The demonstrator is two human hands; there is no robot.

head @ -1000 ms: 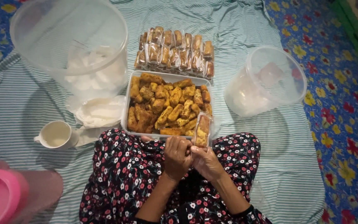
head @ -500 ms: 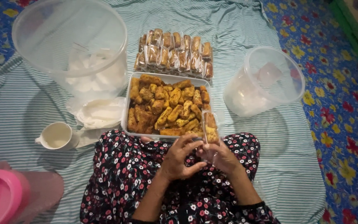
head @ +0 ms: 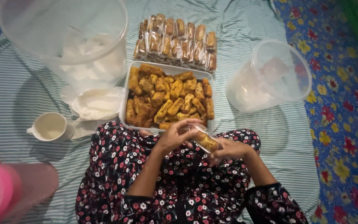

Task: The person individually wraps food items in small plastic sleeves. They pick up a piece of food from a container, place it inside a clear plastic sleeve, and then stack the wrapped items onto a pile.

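Head view shows both hands meeting over the lap: the left hand [head: 174,137] and the right hand [head: 228,148] close their grip together on one small clear packet [head: 204,141] with fried snack pieces inside. Its long axis runs slanted, from upper left to lower right (the right hand supports it below). One tray [head: 125,103] of loose pieces lies just ahead, beyond it about fifteen sealed packets [head: 175,39], two clear buckets [head: 270,74], one white cup [head: 50,126].

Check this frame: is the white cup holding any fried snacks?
No: the white cup sits empty on the striped cloth, left of the tray that holds the snacks.
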